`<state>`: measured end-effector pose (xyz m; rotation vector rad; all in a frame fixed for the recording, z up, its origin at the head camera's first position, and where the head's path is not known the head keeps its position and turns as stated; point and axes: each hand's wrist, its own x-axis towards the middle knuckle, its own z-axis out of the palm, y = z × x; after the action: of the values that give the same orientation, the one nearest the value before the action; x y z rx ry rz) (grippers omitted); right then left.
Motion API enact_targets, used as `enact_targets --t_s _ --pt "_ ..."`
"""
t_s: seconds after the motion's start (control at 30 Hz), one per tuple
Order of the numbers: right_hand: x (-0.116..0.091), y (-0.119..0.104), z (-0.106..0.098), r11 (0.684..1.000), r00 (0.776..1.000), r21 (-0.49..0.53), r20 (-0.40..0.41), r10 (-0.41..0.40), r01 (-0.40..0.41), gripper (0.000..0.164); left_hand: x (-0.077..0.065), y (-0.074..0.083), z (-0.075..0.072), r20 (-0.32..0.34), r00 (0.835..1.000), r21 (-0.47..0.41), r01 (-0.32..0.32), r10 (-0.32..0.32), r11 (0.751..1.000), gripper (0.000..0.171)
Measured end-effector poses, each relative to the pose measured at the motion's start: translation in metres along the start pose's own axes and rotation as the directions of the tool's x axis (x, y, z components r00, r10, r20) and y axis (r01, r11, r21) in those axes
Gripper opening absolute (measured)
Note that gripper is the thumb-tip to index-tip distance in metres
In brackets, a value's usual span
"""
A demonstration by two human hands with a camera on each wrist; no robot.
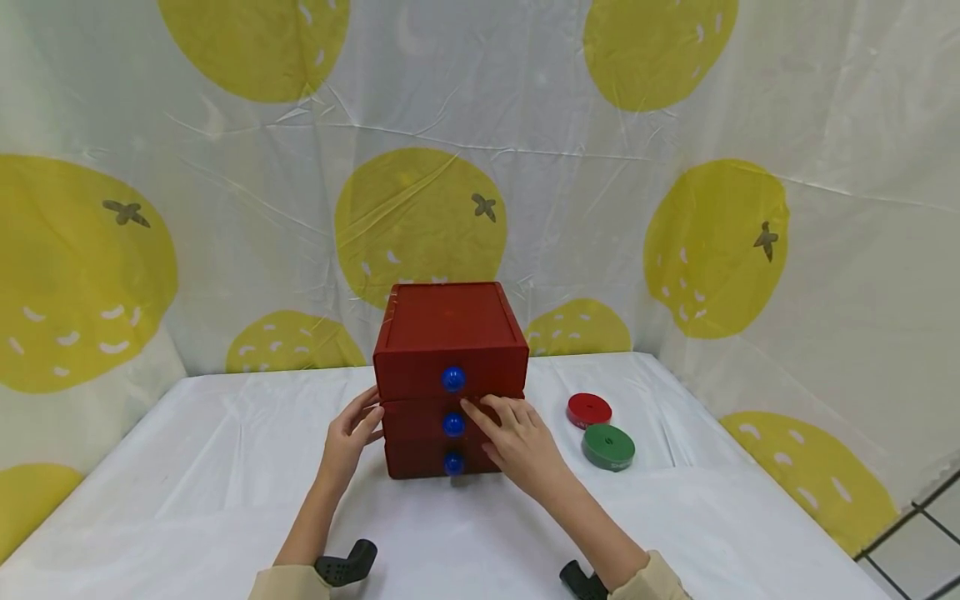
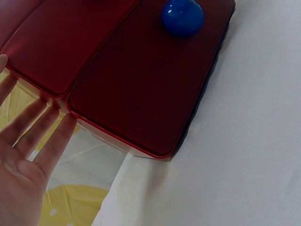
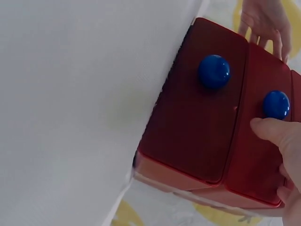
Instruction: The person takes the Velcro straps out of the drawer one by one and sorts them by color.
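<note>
The red cabinet, our landmark throughout, is a stack of three drawers standing upright. We judge the work at it to be at the stage of placing the hands: both are at the cabinet, while the top drawer, middle drawer and bottom drawer all appear flush. Drawing any of them out thus remains undone as we see it; their contents are hidden from us.

The left hand lies along the cabinet's left side, fingers extended and spread, fingertips against the wall near the drawer seams. The right hand is before the cabinet's front, right of centre, its fingers loosely bent and its thumb beside the middle knob; we see no closed grip on that knob, and cannot tell whether the thumb presses the drawer face.

Right of the cabinet we find two flat, disc-shaped rolls, the red roll and, nearer the viewer, the green roll, both with a small central hole. We note the cabinet's smooth, apparently plastic faces with rounded corners, and the glossy, rounded blue of the top knob and bottom knob. Beneath the cabinet lies a white, softly creased cloth; behind it hangs a wrinkled, fruit-printed sheet.
</note>
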<state>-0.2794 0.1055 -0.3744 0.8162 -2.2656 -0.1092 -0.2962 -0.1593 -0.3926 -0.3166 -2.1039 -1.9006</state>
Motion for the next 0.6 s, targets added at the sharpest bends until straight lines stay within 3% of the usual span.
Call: enact_targets --t_s 0.4,0.6 --pt "0.0032 -0.0041 0.0000 0.983 0.999 0.186 -0.053 0.002 0.008 0.062 0.0010 0.0003 0.0003 0.002 1.000 0.005 0.020 -0.020 1.000 0.042" --pt "0.0042 -0.0054 -0.0023 0.967 0.996 0.247 -0.073 -0.047 0.063 0.055 0.0012 -0.0027 0.0011 -0.008 1.000 0.003 -0.019 0.019 1.000 0.043"
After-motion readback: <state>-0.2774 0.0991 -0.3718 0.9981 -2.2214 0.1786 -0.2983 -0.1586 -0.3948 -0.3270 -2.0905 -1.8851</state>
